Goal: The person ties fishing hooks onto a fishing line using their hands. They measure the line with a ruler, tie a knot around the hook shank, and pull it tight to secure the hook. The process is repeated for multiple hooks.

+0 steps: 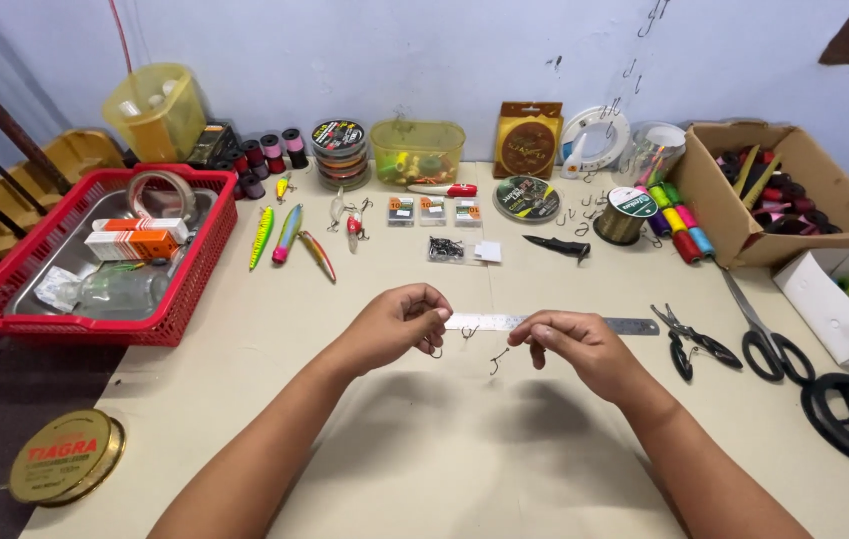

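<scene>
**Hooks in hand, rig barely begun**

From my seat at the feed, I see my left hand (396, 321) pinched shut on a small dark wire fishing hook (436, 350), which hangs just below the fingertips. My right hand (569, 344) is pinched in the same way on a second small dark fishing hook (495, 363), dangling under its thumb and forefinger. Both hooks hang above the beige tabletop (424, 469), just in front of the flat steel ruler (554, 323) that lies across it. A third small hook (467, 331) rests against the ruler's near edge, between the two hands.

I judge the work to be at an early stage: the hooks are picked out and held apart at a spacing, but I cannot make out any line running between them; it may simply be too thin for this view. No knots show.

The tools appear untouched: the black-handled pliers (689, 344) and the black-handled scissors (764, 339) lie well to the right, and the round olive spool of line (624, 215) stands near the back. Tying and trimming seem left to do.
</scene>
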